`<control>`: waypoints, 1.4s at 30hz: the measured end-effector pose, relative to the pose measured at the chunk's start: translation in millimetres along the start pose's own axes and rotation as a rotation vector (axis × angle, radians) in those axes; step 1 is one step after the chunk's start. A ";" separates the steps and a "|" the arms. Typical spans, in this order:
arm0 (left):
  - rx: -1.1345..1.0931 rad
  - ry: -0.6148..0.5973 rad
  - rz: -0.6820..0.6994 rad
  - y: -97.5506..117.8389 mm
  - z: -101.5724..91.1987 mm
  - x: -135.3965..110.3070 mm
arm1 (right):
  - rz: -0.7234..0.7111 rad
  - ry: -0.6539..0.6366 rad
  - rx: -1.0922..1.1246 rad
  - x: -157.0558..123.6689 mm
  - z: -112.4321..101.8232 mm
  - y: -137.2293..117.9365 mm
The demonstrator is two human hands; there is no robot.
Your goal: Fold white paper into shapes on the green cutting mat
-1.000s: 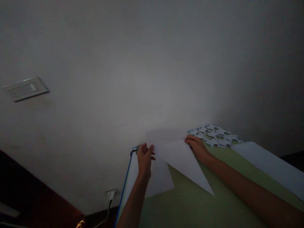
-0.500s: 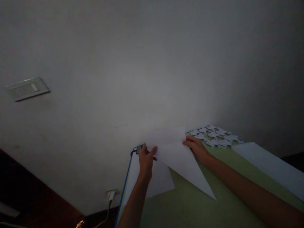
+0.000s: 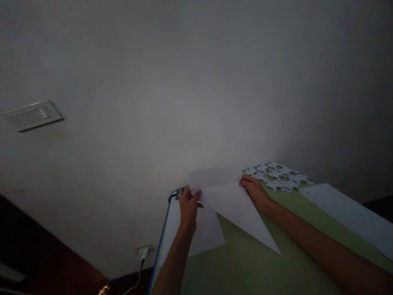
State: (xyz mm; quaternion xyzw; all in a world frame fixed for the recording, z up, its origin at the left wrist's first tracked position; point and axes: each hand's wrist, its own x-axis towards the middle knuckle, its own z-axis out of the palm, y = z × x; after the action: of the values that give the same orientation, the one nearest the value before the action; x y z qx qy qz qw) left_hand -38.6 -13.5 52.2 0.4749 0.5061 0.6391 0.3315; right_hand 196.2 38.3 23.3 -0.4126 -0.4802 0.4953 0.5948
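A folded white sheet (image 3: 238,209) is at the far end of the green table (image 3: 233,270). The left hand (image 3: 188,209), fingertips up, pinches its left edge; the right hand (image 3: 256,194), forearm (image 3: 302,233) slanting across the table, grips its right edge.

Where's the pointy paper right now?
In the head view, the pointy paper is low, right of centre, between the left hand and right hand, partly over another white sheet on the green tabletop.

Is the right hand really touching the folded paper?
Touching: the head view shows the right hand pinching the folded paper at its right edge.
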 end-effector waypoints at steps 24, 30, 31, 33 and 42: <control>-0.082 -0.020 -0.142 -0.3 5.4 -6.4 | -0.019 0.003 0.035 1.7 0.6 3.6; -0.117 -0.075 -0.239 -4.5 9.1 -8.6 | -0.021 -0.035 0.065 2.4 3.6 9.3; -0.120 -0.083 -0.238 -5.0 9.0 -8.7 | -0.015 -0.052 0.082 1.6 4.1 8.9; -0.120 -0.102 -0.238 -5.2 8.4 -8.7 | 0.004 -0.077 0.112 -0.5 5.3 6.8; -0.157 -0.109 -0.214 -1.6 8.3 -9.4 | 0.022 -0.230 0.219 -0.4 8.5 7.8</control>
State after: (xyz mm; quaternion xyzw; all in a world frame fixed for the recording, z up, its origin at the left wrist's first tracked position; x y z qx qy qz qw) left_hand -27.8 -18.8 48.4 0.4248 0.4836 0.6109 0.4610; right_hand 186.4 39.4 17.3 -0.2910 -0.4835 0.5953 0.5720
